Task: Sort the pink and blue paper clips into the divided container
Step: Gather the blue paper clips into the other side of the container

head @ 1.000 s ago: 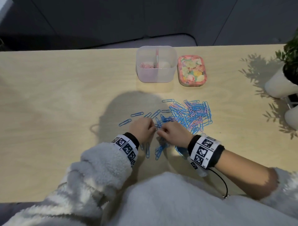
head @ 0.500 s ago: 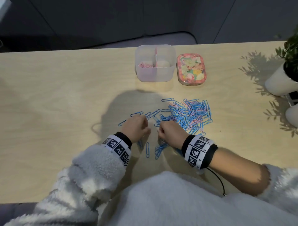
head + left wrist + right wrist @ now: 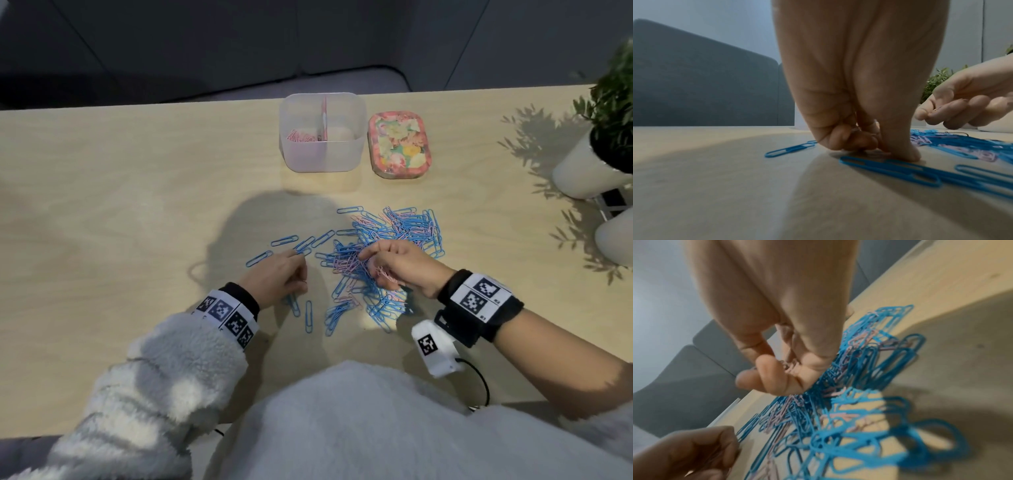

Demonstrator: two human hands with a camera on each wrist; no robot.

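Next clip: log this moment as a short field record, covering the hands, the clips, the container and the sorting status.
left hand: down on the table, fingers curled at loose blue clips; what it holds is unclear
right hand: raised over the mixed pile, holding pink clips
divided container: at the far side, pink clips in its left compartment, right compartment looks empty
floral tin: beside the container, on its right
status: most clips unsorted

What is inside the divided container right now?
The container holds a few pink clips in its left compartment. The right compartment shows no clips, though its frosted wall blurs the view of the floor.
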